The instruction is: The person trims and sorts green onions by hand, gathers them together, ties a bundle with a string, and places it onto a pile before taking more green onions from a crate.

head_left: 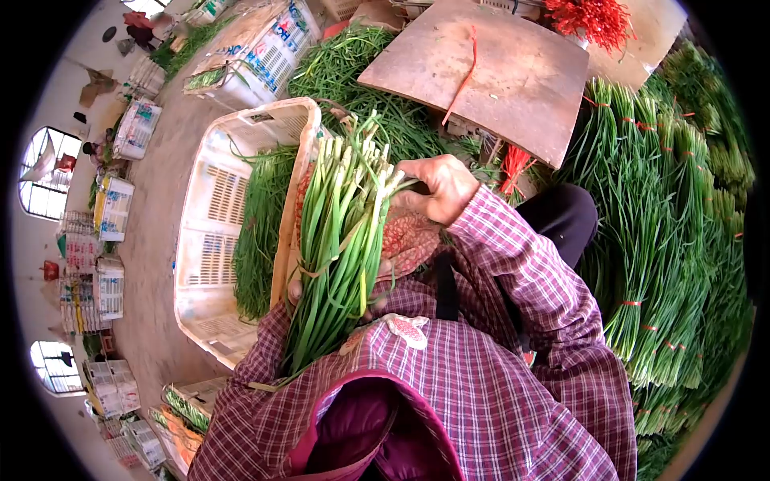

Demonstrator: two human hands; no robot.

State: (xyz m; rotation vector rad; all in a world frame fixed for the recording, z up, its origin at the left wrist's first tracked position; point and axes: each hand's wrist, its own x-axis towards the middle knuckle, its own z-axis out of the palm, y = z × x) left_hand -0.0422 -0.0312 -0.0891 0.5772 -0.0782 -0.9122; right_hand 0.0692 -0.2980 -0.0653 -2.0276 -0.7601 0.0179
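Note:
A loose bunch of garlic chives [337, 232], pale cut ends away from me, lies across my left forearm and lap. My left hand [295, 290] is wrapped round its lower part, mostly hidden by the leaves. At the pale stem ends, my right hand [443, 189] is closed, thumb and fingers pinching the stalks at the bunch's right edge. Under the bunch shows a red and white patterned cloth [409, 240] over my lap.
To the left stands a white plastic crate [215, 192] with loose chives inside. Ahead, a board [489, 68] carries one red tie [472, 72]; more red ties [589, 20] are heaped behind it. Tied chive bundles [650, 240] are stacked at the right. Loose greens [353, 72] lie beyond the crate.

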